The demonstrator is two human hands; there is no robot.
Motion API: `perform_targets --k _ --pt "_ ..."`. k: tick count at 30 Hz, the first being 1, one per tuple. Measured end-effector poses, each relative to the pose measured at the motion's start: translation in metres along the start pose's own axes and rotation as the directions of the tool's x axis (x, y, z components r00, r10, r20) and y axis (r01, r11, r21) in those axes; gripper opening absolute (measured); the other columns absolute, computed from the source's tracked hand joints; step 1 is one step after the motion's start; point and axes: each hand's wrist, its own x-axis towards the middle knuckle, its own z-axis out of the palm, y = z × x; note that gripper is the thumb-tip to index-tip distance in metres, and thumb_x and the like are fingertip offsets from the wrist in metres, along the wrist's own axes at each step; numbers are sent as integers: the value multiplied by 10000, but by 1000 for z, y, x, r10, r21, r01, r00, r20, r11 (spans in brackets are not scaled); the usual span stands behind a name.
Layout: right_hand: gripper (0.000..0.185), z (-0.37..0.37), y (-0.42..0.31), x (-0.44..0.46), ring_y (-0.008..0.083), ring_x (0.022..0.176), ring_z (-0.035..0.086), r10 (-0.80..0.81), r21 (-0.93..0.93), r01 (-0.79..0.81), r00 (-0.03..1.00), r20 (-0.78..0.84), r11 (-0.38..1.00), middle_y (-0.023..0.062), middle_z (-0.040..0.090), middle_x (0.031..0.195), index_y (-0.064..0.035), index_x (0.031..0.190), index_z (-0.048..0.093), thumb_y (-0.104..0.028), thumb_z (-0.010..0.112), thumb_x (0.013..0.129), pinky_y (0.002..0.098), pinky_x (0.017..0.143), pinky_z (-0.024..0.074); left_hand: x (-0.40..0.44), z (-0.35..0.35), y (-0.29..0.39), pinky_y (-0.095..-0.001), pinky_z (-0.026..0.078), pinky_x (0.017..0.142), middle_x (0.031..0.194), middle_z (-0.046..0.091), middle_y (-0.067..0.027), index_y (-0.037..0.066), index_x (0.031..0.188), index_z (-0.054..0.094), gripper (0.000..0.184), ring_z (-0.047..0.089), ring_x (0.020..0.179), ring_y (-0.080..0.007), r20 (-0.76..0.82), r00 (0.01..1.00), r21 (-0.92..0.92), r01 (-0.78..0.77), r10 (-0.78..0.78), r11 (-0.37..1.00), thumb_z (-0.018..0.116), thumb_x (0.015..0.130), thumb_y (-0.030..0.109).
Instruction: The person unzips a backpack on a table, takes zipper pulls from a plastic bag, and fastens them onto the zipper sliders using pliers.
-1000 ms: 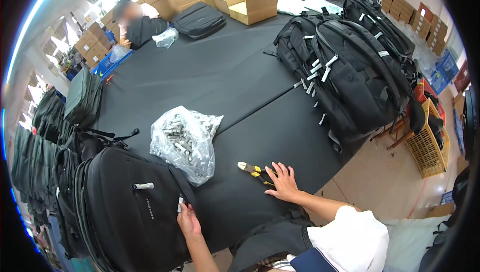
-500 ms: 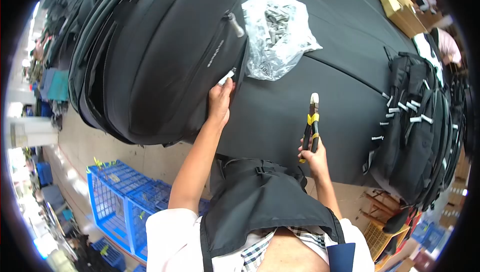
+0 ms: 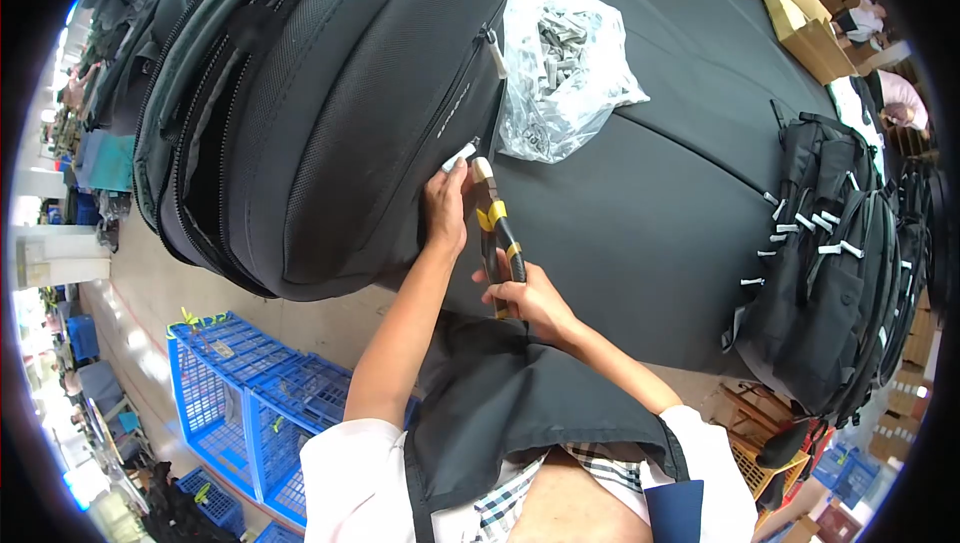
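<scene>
A large black backpack lies at the left of the black-covered table, its zipped front pocket facing right. My left hand is at that pocket's edge, thumb and fingers pinching a pale zipper pull. Higher up the zipper hangs another grey pull. My right hand grips pliers with black and yellow handles and whitish jaw tips. Those tips are close beside the pinched pull; whether they touch it I cannot tell. A clear plastic bag of small grey pieces rests just beyond.
More black backpacks with pale zipper pulls are stacked at the right table edge. Cardboard boxes stand at the back right. Blue plastic crates sit on the floor at lower left. A person in pink is at far right.
My right hand has brought the pliers leftward, from over the table to beside my left hand. My left hand keeps hold of the zipper pull.
</scene>
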Motion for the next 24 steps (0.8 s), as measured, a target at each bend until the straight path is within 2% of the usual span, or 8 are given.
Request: perform_targets --k 6,7,9,12,16,18,22,24 --pt "712 -6 0 11 213 994 495 -5 351 -43 991 134 935 169 383 1240 2 1375 197 40 484 724 394 792 511 2 -2 -7 -232 394 648 778 580 -11 -2 879 615 277 506 717 -79 -22 999 123 -28 31 992 515 893 256" --pt "712 -4 -4 10 213 994 495 -8 352 -38 991 130 935 169 383 1240 2 1375 197 40 484 724 394 792 511 3 -3 -7 -235 388 642 759 569 -8 -9 859 612 296 493 708 -77 -20 998 158 -48 52 986 514 893 268" --pt "662 3 -15 4 253 1158 423 6 452 -47 996 91 891 155 360 1297 9 1344 250 79 446 716 512 865 464 2 -3 -10 -237 383 635 740 558 -5 -16 839 610 316 481 699 -75 -15 998 193 -64 68 979 512 894 280" --pt "656 9 -25 5 261 1168 416 -50 511 4 996 76 859 159 333 1299 1 1336 259 109 433 713 541 869 456 1 -4 -13 -237 372 625 701 519 6 -24 825 600 328 447 678 -68 -9 996 264 -85 91 961 501 903 279" --pt "632 11 -33 15 262 1169 416 -31 526 9 999 33 851 159 353 1266 -7 1321 280 114 429 719 546 864 456 -5 2 0 -234 352 602 700 480 22 -26 827 587 321 412 663 -63 21 997 272 -76 73 959 482 918 262" --pt "651 15 -37 15 173 883 517 -4 537 3 1000 1 843 110 347 1131 -45 1333 292 75 468 718 452 809 490 -5 2 1 -232 343 591 694 464 30 -17 807 580 312 401 655 -61 22 997 234 -74 71 970 478 922 255" --pt "513 20 -37 20 172 847 521 -60 544 65 998 -27 837 68 367 1041 -30 1209 392 75 483 716 434 781 489 -6 -1 1 -228 315 568 672 427 42 19 726 532 308 378 636 -55 42 999 201 2 -10 980 483 921 252" --pt "582 23 -40 23 219 998 527 -34 507 56 998 -53 860 135 389 1225 -30 1289 344 95 459 733 446 838 468 -7 0 3 -227 310 563 663 418 45 30 705 518 312 374 630 -54 37 999 184 3 -10 983 484 920 253"
